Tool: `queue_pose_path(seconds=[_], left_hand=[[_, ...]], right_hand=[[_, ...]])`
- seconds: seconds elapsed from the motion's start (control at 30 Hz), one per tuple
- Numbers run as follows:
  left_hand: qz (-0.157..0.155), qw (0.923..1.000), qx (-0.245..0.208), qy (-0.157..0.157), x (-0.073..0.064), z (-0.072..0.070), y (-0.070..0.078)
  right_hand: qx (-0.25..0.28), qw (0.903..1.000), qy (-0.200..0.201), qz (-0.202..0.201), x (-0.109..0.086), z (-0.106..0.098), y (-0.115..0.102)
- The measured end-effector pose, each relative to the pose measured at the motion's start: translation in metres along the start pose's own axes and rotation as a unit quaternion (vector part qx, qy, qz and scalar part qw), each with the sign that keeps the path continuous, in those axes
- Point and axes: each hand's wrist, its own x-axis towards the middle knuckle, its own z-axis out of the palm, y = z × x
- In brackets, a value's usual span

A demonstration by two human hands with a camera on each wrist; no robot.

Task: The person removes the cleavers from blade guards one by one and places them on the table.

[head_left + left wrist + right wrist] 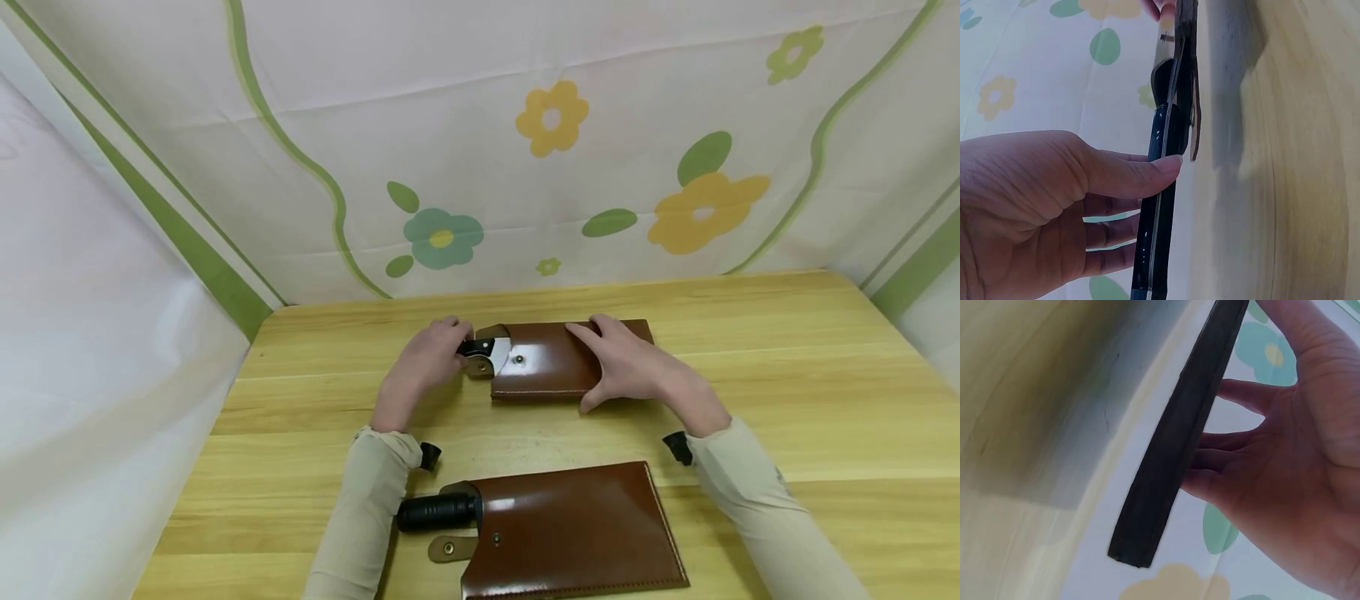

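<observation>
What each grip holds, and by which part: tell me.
Left grip: the knife, by its black handle. Right grip: the farther brown sheath, near its end opposite the handle.

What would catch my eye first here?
Probably the glossy brown sheath towards the back of the wooden table: the right hand grips it, the left hand pinches the black knife handle jutting from it. A second sheath lies in front, and bright flowers dot the pale cloth behind.

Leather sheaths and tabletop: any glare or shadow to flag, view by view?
Head view: white glare on the upper leather sheath, a smaller streak on the lower leather sheath; left wrist view: grey shadow on the wooden tabletop; right wrist view: broad, soft shadow on the wooden tabletop.
</observation>
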Motion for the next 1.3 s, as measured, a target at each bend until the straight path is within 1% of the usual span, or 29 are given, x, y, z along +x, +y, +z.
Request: queue_pose_path(seconds=[0.13,0.37,0.5,0.83,1.07,1.3], left_hand=[[0.001,1.0000,-0.003,0.006,-0.001,-0.002,-0.003],[-0.003,1.0000,-0.001,0.002,-0.002,-0.004,-0.005],[-0.011,0.9999,-0.001,-0.001,-0.002,-0.004,-0.006],[-0.021,0.9997,-0.011,-0.002,-0.004,-0.005,-0.009],[-0.023,0.9996,-0.015,0.002,-0.004,-0.007,-0.011],[-0.024,0.9994,-0.025,0.005,-0.006,-0.006,-0.014]], right_hand=[[0.001,1.0000,0.000,0.004,-0.002,-0.003,0.001],[0.005,1.0000,0.006,0.000,-0.006,-0.006,0.005],[0.009,1.0000,0.004,0.002,-0.007,-0.007,0.007],[0.012,0.9999,0.007,0.009,-0.010,-0.011,0.012],[0.016,0.9997,0.008,0.014,-0.013,-0.014,0.016],[0.018,0.9996,0.007,0.019,-0.015,-0.017,0.019]])
